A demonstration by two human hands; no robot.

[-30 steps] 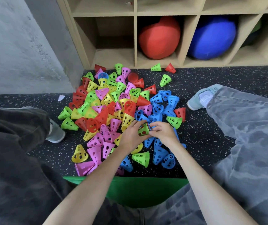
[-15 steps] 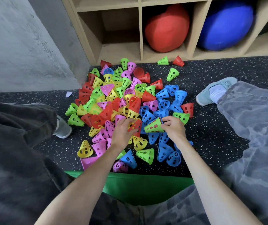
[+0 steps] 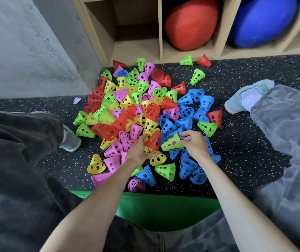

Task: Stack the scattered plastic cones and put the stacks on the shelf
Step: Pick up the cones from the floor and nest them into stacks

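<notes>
A pile of perforated plastic cones [image 3: 138, 113] in red, yellow, green, pink and blue lies scattered on the dark speckled floor before a wooden shelf [image 3: 136, 50]. My right hand [image 3: 194, 144] grips the wide end of a short stack whose outer cone is green [image 3: 173, 143], tip pointing left. My left hand [image 3: 139, 150] grips a red cone [image 3: 153, 140] at the pile's near edge, just left of the green stack. Blue cones [image 3: 187, 113] cluster on the right side.
The shelf's lower left cubby [image 3: 136, 33] shows bare wood; the cubbies beside it hold a red cushion [image 3: 191, 24] and a blue cushion [image 3: 262, 20]. Legs and shoes [image 3: 245, 98] flank the pile. A green mat [image 3: 163, 210] lies at my knees. A concrete wall [image 3: 27, 42] stands left.
My hands parted: the right one kept the green stack and the left one reached into the pile and took hold of a red cone. The camera moved closer to the shelf.
</notes>
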